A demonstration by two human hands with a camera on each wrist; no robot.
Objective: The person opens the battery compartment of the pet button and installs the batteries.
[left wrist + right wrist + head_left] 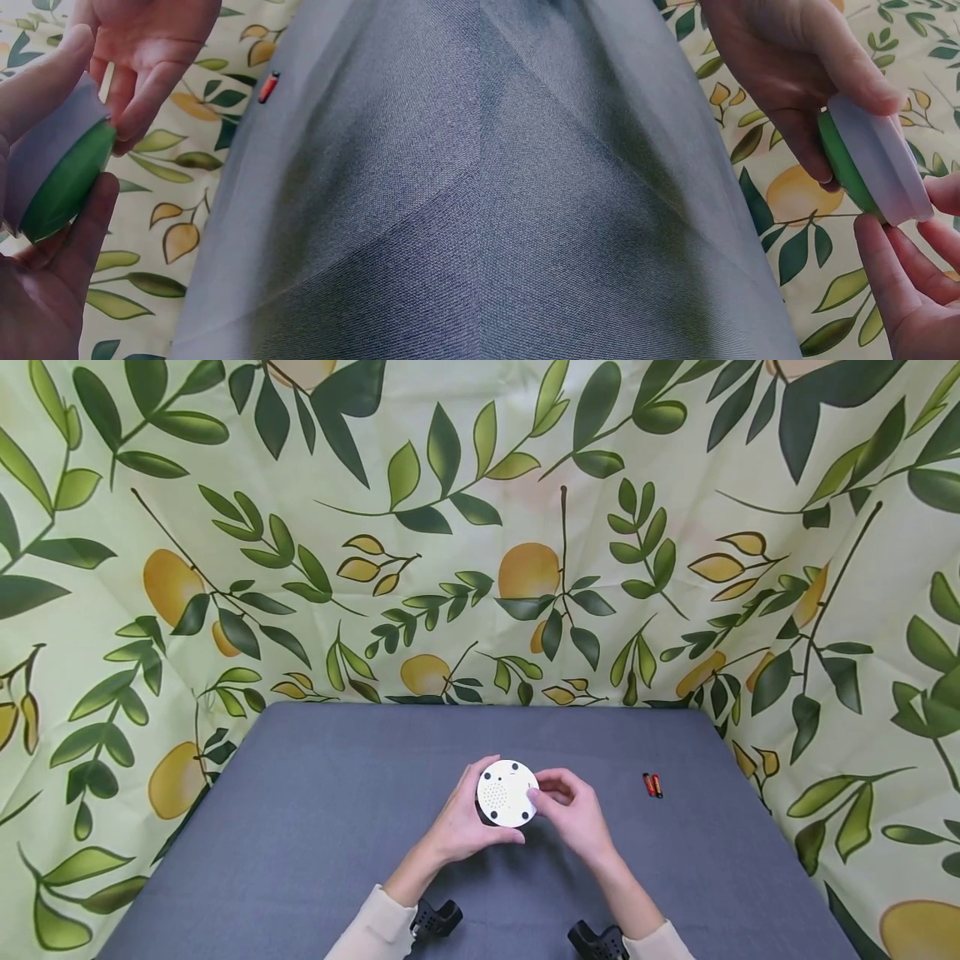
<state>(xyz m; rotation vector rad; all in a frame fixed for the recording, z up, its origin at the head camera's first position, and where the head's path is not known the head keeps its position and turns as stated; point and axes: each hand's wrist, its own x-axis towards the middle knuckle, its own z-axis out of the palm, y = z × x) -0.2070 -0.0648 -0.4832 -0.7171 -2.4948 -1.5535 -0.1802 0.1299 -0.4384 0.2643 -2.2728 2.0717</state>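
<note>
A small round device shows its white underside (pixel 497 793) in the head view, with a patch of small holes and several dark round feet. Its opposite side is a green shell (pixel 71 180), seen from the edge in both wrist views. My left hand (pixel 472 814) grips the device around its left rim, thumb along the near edge and fingers at the far edge. At the right rim my right hand (pixel 573 814) pinches the edge, its thumb on the white face and fingers behind. The device is held up above the table, tilted so the white face points toward the head camera.
Two red-and-black batteries (pixel 652 785) lie side by side on the grey table (pixel 337 777), right of my hands. A leaf-and-fruit patterned cloth (pixel 450 568) hangs behind the table and along its sides. Black wrist mounts (pixel 438 918) sit under both forearms.
</note>
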